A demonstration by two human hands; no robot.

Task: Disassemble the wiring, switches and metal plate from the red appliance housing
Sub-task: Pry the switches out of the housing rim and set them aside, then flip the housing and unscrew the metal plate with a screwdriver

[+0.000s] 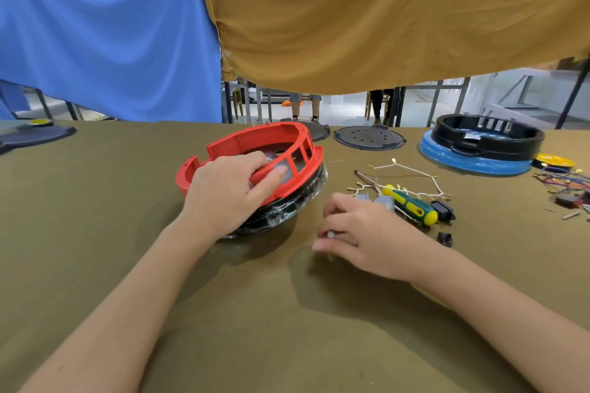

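The red appliance housing (281, 137) sits tilted on a black base wrapped in clear film (297, 201), in the middle of the table. My left hand (226, 191) grips its near rim, thumb on the outside and fingers reaching inside. My right hand (357, 233) rests on the cloth to the right and pinches a small white part (330, 235) between thumb and fingers. Removed white wiring with brass terminals (415, 174), grey switches (381, 201) and a black socket (443, 209) lie just beyond the right hand.
A green and yellow screwdriver (412, 205) lies among the wires, a small black part (444, 239) nearby. A black housing on a blue base (479, 150), two black round plates (370, 137), coloured wires (565, 182) and hanging blue and ochre cloths surround the olive table (287, 329).
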